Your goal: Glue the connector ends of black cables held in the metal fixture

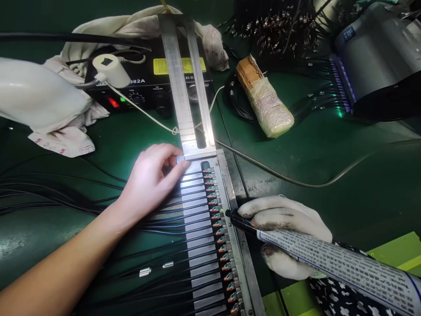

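My bare left hand (pixel 151 180) rests at the top left corner of a long metal jig (pixel 197 193), its thumb and forefinger closed on the edge. Several black cables (pixel 171 217) lie across the jig in a row, ending in small connectors with bared coloured wires (pixel 217 215). My right hand (pixel 292 224), in a white glove with dirty fingertips, is wrapped around a printed glue tube (pixel 332 263). The tube's black nozzle (pixel 241 220) points left, and its tip is at the connector row near the middle.
Behind the jig sits a black dispenser box (pixel 151 92) with lit switches. A slotted metal bar (pixel 179 83) leans over it. A wrapped block (pixel 266 101) lies on the green table, with a grey machine (pixel 378 57) at right. A white lamp (pixel 39 92) stands left.
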A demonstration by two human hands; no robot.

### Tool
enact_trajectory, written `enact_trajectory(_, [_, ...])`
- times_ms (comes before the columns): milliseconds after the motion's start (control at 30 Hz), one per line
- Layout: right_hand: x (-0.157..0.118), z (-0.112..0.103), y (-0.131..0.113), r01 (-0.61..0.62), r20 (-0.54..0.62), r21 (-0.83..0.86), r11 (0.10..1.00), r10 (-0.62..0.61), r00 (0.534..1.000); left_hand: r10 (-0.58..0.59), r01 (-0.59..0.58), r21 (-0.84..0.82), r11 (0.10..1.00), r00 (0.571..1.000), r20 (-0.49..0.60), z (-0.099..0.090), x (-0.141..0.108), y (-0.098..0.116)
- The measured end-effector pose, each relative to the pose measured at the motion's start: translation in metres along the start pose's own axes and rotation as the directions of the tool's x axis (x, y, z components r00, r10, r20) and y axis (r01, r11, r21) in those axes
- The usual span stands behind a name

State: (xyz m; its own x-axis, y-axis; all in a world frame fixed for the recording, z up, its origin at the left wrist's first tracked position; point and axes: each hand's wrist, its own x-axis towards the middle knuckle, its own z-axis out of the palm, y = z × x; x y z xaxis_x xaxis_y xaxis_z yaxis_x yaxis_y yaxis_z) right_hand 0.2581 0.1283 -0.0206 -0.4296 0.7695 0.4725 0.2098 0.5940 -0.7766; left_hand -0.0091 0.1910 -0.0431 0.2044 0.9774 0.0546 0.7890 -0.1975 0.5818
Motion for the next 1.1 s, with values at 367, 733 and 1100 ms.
enact_trajectory(367, [-0.007, -0.001, -0.003, 0.015, -0.031, -0.057, 0.998, -0.017, 0.999, 0.008, -0.008, 0.005, 1.000, 1.000, 0.000, 0.000, 0.000, 0.002])
enact_trajectory(733, [-0.017, 0.001, -0.010, 0.028, 0.012, -0.046, 0.999, -0.027, 1.000, 0.016, -0.016, -0.007, 1.000, 1.000, 0.001, 0.000, 0.000, 0.001])
enact_trajectory(1100, [-0.016, 0.004, -0.007, 0.000, -0.019, -0.020, 1.000, 0.000, 1.000, 0.032, -0.032, -0.001, 0.999, 0.999, -0.005, 0.000, 0.000, 0.000])
